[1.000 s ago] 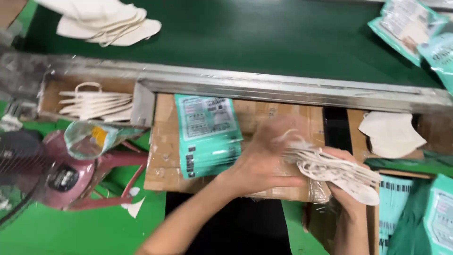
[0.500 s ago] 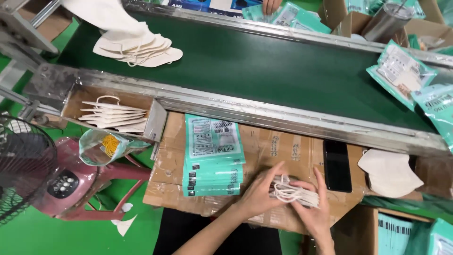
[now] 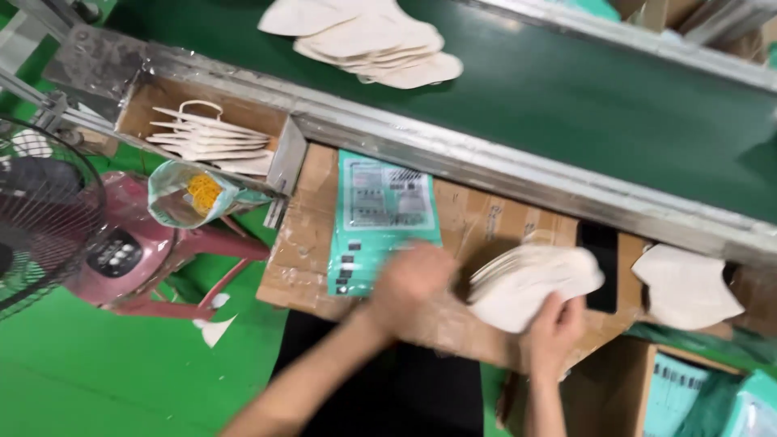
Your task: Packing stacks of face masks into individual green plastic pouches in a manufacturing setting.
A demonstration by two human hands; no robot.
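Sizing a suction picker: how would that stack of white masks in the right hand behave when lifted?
The stack of white masks fans out at its edges in the right hand, so layers probably slide apart unless pinched. The thin folded sheets look light and floppy, likely sagging if held by one end. The left hand is blurred beside the teal pouches.

- Your work surface is a cardboard sheet (image 3: 494,226); teal pouches (image 3: 380,218) lie at its 10 o'clock.
- At 12 o'clock, the green conveyor belt (image 3: 615,97) carries a white mask pile (image 3: 372,36).
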